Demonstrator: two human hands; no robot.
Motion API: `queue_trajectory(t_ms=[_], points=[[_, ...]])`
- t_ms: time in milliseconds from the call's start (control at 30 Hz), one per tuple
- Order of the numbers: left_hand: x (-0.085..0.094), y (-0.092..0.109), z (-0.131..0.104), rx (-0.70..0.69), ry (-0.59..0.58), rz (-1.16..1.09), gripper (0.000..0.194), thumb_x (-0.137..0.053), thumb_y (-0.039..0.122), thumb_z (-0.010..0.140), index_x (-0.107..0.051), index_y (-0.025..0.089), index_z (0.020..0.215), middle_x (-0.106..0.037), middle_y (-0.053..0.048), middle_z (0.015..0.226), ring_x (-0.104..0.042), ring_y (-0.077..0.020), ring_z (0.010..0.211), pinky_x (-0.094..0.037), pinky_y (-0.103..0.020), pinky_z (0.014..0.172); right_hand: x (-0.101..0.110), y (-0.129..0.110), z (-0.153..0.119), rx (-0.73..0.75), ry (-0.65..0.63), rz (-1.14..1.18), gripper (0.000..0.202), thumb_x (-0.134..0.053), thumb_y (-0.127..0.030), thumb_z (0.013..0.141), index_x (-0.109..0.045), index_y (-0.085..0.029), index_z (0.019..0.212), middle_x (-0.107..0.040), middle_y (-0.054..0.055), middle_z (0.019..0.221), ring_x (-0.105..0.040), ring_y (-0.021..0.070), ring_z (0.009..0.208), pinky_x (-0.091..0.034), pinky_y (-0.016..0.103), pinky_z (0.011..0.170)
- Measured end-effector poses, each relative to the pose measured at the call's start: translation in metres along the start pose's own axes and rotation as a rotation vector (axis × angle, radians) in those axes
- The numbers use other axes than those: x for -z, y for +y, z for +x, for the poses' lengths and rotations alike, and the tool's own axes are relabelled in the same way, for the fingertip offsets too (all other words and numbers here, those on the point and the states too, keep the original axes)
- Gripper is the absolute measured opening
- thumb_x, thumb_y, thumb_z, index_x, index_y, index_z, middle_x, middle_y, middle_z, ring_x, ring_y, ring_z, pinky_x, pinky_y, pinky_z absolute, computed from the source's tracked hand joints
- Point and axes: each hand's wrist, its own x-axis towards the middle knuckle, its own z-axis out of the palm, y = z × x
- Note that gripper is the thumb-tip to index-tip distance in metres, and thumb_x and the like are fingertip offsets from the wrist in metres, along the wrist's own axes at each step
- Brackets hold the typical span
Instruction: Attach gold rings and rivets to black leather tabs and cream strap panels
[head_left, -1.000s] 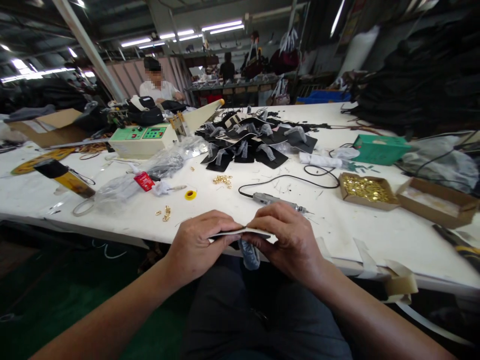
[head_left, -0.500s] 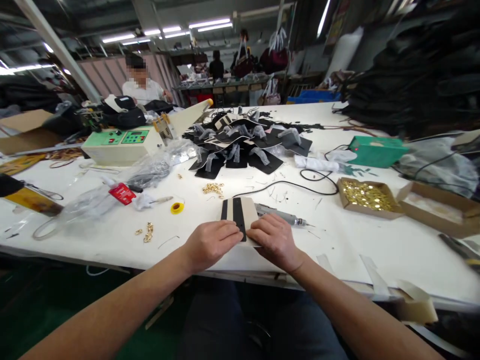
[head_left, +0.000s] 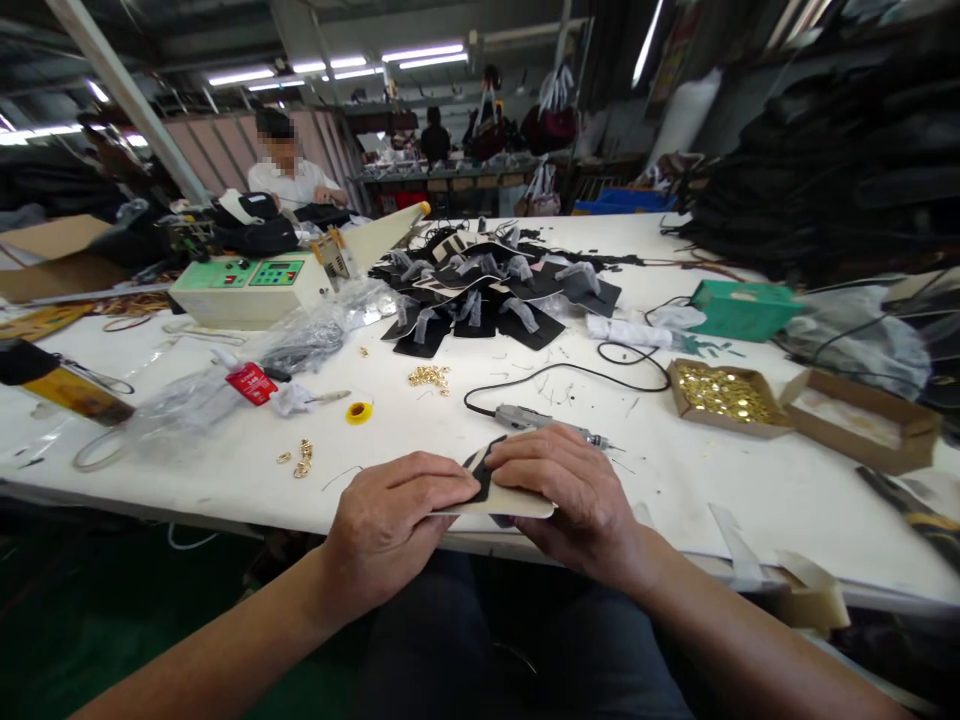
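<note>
A cream panel with black stripes (head_left: 501,502) is tilted up off the table at its front edge. Around its left side my left hand (head_left: 401,505) is closed, fingers on top. My right hand (head_left: 566,490) grips the right side, its fingers pressed on the black stripe and covering much of the panel. Just beyond the hands lies a grey electric screwdriver (head_left: 517,416) with a black cord. Small gold metal fittings (head_left: 429,377) are heaped past it, and more gold rings (head_left: 303,459) lie to the left.
Several black panels with wrapped straps (head_left: 480,285) are piled at the back. A cardboard box of gold discs (head_left: 724,395) and a green box (head_left: 742,308) stand right. Left are yellow tape (head_left: 359,412), a red-labelled glue bottle (head_left: 251,383) and a machine (head_left: 247,290). A person (head_left: 289,175) sits beyond.
Both hands have drawn the striped panel nearer and tipped it up from the tabletop. The screwdriver, partly covered before, now shows more fully.
</note>
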Motion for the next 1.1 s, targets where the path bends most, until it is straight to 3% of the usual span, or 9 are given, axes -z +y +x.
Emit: queue_trajectory(t_ms=[133, 233, 367, 533, 667, 800, 967, 1100], points=[[0.015, 0.031, -0.008, 0.152, 0.090, -0.032, 0.017, -0.077, 0.010, 0.089, -0.078, 0.021, 0.101, -0.080, -0.002, 0.093, -0.076, -0.0126, 0.084, -0.060, -0.020, 0.078, -0.004, -0.042, 0.004, -0.176, 0.259, -0.172, 0.045, -0.086, -0.029, 0.085, -0.059, -0.024, 0.120, -0.065, 0.012, 0.119, -0.065, 0.0282, 0.110, -0.055, 0.045, 0.090], [0.020, 0.048, -0.021, 0.341, 0.161, -0.074, 0.008, -0.078, 0.018, 0.091, -0.079, 0.024, 0.096, -0.078, 0.002, 0.087, -0.073, -0.0113, 0.079, -0.057, -0.020, 0.075, -0.017, -0.066, 0.003, -0.174, 0.429, -0.305, 0.046, -0.090, -0.024, 0.080, -0.059, -0.025, 0.114, -0.063, 0.008, 0.107, -0.062, 0.0260, 0.098, -0.054, 0.043, 0.083], [0.021, 0.064, -0.037, 0.596, 0.246, -0.149, 0.003, -0.079, 0.027, 0.090, -0.079, 0.025, 0.092, -0.077, 0.004, 0.084, -0.070, -0.0118, 0.076, -0.054, -0.020, 0.071, -0.033, -0.082, 0.003, -0.081, 0.343, -0.287, 0.022, -0.078, -0.012, 0.089, -0.065, -0.024, 0.102, -0.068, 0.003, 0.089, -0.060, 0.0192, 0.079, -0.045, 0.036, 0.071], [0.017, 0.074, -0.048, 0.757, 0.359, -0.212, 0.013, -0.080, 0.036, 0.088, -0.080, 0.023, 0.090, -0.077, 0.003, 0.083, -0.070, -0.0147, 0.078, -0.054, -0.023, 0.074, -0.051, -0.094, 0.004, -0.055, 0.314, -0.244, 0.020, -0.073, -0.008, 0.091, -0.072, -0.022, 0.105, -0.076, 0.004, 0.092, -0.066, 0.0184, 0.080, -0.044, 0.038, 0.075], [0.009, 0.076, -0.056, 0.836, 0.453, -0.289, 0.020, -0.082, 0.040, 0.085, -0.080, 0.022, 0.093, -0.080, 0.001, 0.089, -0.073, -0.0176, 0.084, -0.057, -0.026, 0.080, -0.062, -0.106, -0.003, -0.147, 0.356, -0.184, 0.028, -0.074, -0.013, 0.090, -0.072, -0.025, 0.115, -0.077, 0.006, 0.102, -0.068, 0.0225, 0.093, -0.049, 0.042, 0.083], [0.000, 0.078, -0.061, 0.921, 0.520, -0.394, 0.027, -0.083, 0.043, 0.084, -0.079, 0.021, 0.100, -0.083, -0.002, 0.098, -0.076, -0.0198, 0.089, -0.061, -0.029, 0.084, -0.068, -0.113, -0.014, -0.194, 0.290, -0.151, 0.056, -0.084, -0.032, 0.081, -0.065, -0.026, 0.133, -0.072, 0.011, 0.119, -0.065, 0.0328, 0.114, -0.050, 0.053, 0.098], [-0.010, 0.091, -0.060, 0.947, 0.585, -0.586, 0.038, -0.085, 0.040, 0.082, -0.078, 0.019, 0.113, -0.083, -0.006, 0.110, -0.079, -0.0239, 0.100, -0.064, -0.035, 0.093, -0.074, -0.108, -0.027, -0.217, 0.284, -0.182, 0.065, -0.081, -0.028, 0.082, -0.057, -0.026, 0.142, -0.067, 0.014, 0.128, -0.062, 0.0359, 0.121, -0.047, 0.060, 0.106], [-0.012, 0.104, -0.065, 0.858, 0.555, -0.736, 0.046, -0.085, 0.039, 0.083, -0.076, 0.019, 0.123, -0.079, -0.010, 0.126, -0.075, -0.0287, 0.118, -0.061, -0.039, 0.104, -0.075, -0.107, -0.032, -0.288, 0.340, -0.070, 0.059, -0.075, -0.019, 0.084, -0.059, -0.026, 0.140, -0.067, 0.013, 0.127, -0.063, 0.0323, 0.117, -0.053, 0.053, 0.099]])
